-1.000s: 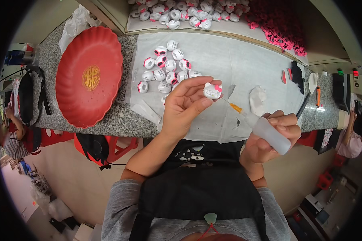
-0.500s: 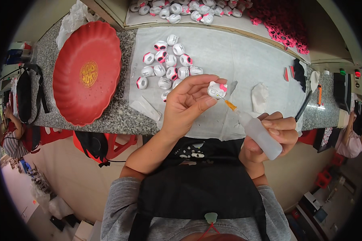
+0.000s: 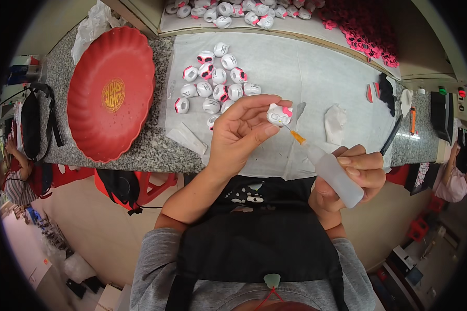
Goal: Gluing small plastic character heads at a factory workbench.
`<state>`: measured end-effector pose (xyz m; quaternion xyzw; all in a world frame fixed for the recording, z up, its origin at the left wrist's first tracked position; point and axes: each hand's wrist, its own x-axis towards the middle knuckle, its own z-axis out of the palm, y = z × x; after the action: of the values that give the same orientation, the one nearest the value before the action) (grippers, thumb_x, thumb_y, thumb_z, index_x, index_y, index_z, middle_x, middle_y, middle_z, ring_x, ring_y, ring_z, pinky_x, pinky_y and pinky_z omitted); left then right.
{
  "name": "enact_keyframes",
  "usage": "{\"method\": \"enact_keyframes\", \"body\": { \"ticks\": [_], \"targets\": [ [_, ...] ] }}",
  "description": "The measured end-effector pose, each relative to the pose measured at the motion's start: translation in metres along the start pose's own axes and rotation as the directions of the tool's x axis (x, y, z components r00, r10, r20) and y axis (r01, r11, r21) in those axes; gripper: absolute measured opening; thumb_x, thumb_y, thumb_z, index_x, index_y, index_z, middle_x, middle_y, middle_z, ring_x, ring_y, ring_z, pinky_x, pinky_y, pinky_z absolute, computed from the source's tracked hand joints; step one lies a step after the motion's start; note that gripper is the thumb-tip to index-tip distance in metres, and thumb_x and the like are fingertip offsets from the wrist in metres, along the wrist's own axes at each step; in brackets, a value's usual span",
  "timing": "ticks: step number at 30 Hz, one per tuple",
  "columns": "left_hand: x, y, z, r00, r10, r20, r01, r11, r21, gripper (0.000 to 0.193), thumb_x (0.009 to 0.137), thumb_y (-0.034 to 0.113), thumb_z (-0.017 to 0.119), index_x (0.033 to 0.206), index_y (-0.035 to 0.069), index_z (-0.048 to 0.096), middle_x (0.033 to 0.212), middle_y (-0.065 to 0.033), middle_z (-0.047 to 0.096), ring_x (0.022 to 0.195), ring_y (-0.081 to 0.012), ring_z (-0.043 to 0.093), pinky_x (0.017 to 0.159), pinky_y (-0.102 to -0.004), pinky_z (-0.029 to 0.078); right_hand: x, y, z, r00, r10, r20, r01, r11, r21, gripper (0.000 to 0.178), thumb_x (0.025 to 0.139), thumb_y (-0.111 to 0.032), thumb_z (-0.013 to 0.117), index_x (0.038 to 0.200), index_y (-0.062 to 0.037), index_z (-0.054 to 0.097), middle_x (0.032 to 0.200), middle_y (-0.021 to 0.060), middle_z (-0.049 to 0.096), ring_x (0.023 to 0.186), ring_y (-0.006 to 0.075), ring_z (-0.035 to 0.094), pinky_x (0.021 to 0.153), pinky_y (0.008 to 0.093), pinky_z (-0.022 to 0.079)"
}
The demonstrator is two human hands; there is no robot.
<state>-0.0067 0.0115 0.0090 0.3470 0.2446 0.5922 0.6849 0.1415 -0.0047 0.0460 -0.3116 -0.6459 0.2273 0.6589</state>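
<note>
Between the thumb and fingers of my left hand (image 3: 238, 132) is a small white cat-head figure (image 3: 278, 115) with a pink bow. My right hand (image 3: 360, 173) grips a translucent squeeze bottle (image 3: 339, 179), tilted up to the left. Its orange needle tip (image 3: 298, 137) ends in a thin needle at the lower edge of the figure; whether it touches cannot be told. Past my left hand, several white figure pieces (image 3: 219, 76), some with pink and black parts, lie on a white sheet (image 3: 296, 62).
A red scalloped tray (image 3: 132, 98) stands on the speckled counter at left. More white pieces (image 3: 224, 9) and a pink pile (image 3: 366, 39) fill the shelf behind. A crumpled tissue (image 3: 335, 124), black cloth (image 3: 386, 96) and orange pen-like tool (image 3: 412, 122) lie at right. People sit at both sides.
Almost nothing differs. The view has shifted slightly, and both hands keep the figure and the bottle in nearly the same place.
</note>
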Motion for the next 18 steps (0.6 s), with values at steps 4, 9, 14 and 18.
{"method": "enact_keyframes", "body": {
  "ticks": [4, 9, 14, 18],
  "targets": [
    [0.0009, -0.0007, 0.0013, 0.999, 0.025, -0.033, -0.024, 0.999, 0.046, 0.035, 0.07, 0.0, 0.053, 0.103, -0.003, 0.042, 0.1, -0.02, 0.049, 0.092, -0.0207, 0.05, 0.079, -0.0359, 0.042, 0.0014, 0.0006, -0.0033, 1.0, -0.012, 0.016, 0.012, 1.0, 0.007, 0.036, 0.058, -0.015, 0.069, 0.076, -0.0047, 0.04, 0.072, 0.0074, 0.041, 0.05, 0.0104, 0.037, 0.04, 0.018, 0.033],
    [0.0003, 0.0004, 0.0011, 1.0, 0.002, 0.009, -0.002, 1.0, -0.009, 0.033, 0.073, -0.003, 0.051, 0.104, -0.003, 0.041, 0.102, -0.015, 0.049, 0.094, -0.0162, 0.048, 0.081, -0.0258, 0.038, 0.0019, 0.0019, -0.0013, 0.999, -0.022, -0.044, 0.022, 1.0, -0.003, 0.039, 0.057, -0.017, 0.071, 0.077, -0.0049, 0.04, 0.073, 0.0074, 0.041, 0.049, 0.0099, 0.036, 0.041, 0.0173, 0.034],
    [0.0, -0.0001, 0.0018, 1.0, -0.011, 0.012, 0.011, 1.0, -0.007, 0.033, 0.072, -0.004, 0.051, 0.104, -0.004, 0.041, 0.102, -0.015, 0.049, 0.094, -0.0169, 0.049, 0.082, -0.0261, 0.038, 0.0019, 0.0028, -0.0022, 0.998, -0.042, -0.038, 0.041, 0.999, -0.021, 0.04, 0.057, -0.018, 0.071, 0.077, -0.0053, 0.04, 0.073, 0.0066, 0.041, 0.05, 0.0095, 0.036, 0.04, 0.017, 0.033],
    [-0.0006, -0.0015, 0.0008, 1.0, -0.018, 0.017, 0.018, 1.0, -0.008, 0.033, 0.072, -0.005, 0.05, 0.104, -0.004, 0.042, 0.101, -0.0147, 0.05, 0.094, -0.0169, 0.049, 0.082, -0.0262, 0.038, 0.0004, 0.0027, -0.0005, 0.998, -0.028, -0.049, 0.027, 1.0, -0.01, 0.04, 0.057, -0.019, 0.072, 0.077, -0.0057, 0.04, 0.072, 0.0056, 0.041, 0.05, 0.0091, 0.036, 0.04, 0.0168, 0.032]
  ]
}}
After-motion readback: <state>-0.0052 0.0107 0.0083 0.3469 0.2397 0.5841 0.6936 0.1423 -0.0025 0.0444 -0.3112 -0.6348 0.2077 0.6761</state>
